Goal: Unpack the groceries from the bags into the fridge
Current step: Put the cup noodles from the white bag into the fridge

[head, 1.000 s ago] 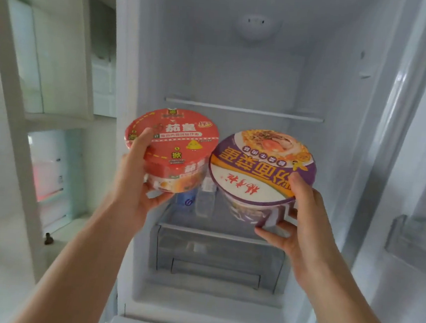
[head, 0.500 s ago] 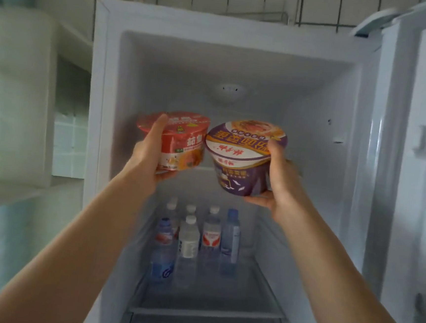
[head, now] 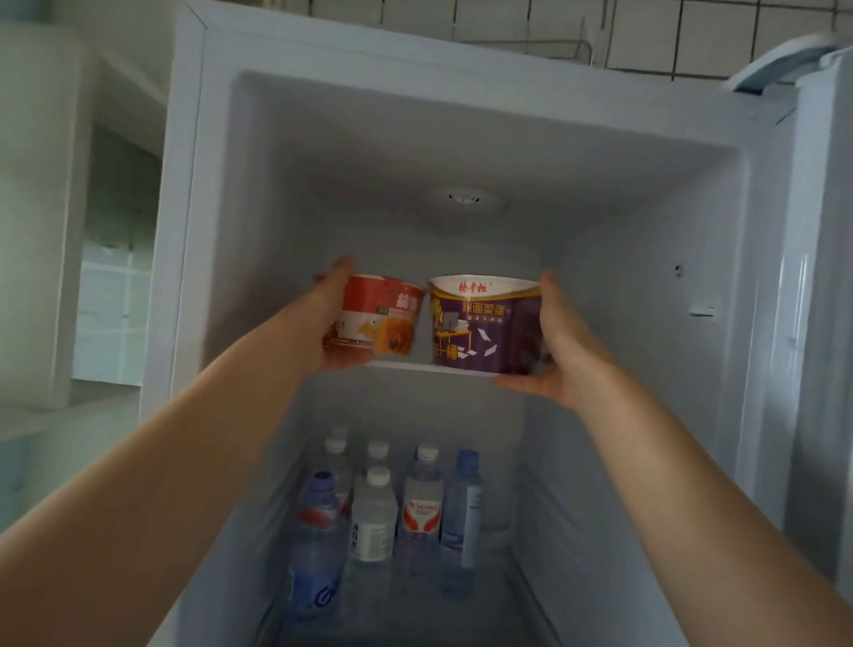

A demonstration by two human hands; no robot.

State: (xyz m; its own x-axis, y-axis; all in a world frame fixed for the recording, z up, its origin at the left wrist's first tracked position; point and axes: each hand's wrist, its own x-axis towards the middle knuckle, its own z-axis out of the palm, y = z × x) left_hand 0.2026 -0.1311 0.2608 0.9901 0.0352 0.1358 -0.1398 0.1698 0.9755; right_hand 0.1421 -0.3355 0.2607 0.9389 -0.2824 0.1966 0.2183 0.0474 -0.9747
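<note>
Head view. Open fridge (head: 203,252), white inside, door (head: 838,307) swung out to the right.

Left hand (head: 329,325) curled round a red noodle bowl (head: 389,315): thumb up along its left side, fingers under the base. The bowl is upright at the front edge of the upper shelf (head: 431,369), left of the middle. Whether its base rests on the shelf or hangs just above it cannot be told. Label: red band on top with pale characters, too blurred to read; an orange food picture lower down; a small green tag between them.

Right hand (head: 561,355) curled round a purple noodle bowl (head: 481,328): thumb up its right side, fingers under the base at the shelf's front edge. The bowl is upright, just right of the red one, rims nearly touching. Label: white lid rim with red brush-style characters, not legible; a gold stripe; then large pale characters on purple, of which 面 can be made out; small white shapes and a yellow patch below.

Lower shelf (head: 520,579): a cluster of water bottles (head: 373,520), toward the back and left of the middle.
- front left, blue cap, blue label with a white looped logo
- middle, white cap, white label
- behind right, white cap, label with a red winged mark and "Watsons" faintly readable
- far right, blue cap, pale label
- more white caps behind.

Round fitting (head: 463,198) on the fridge's back wall. White shelving (head: 21,215) stands left of the fridge; tiled wall (head: 493,4) above.
</note>
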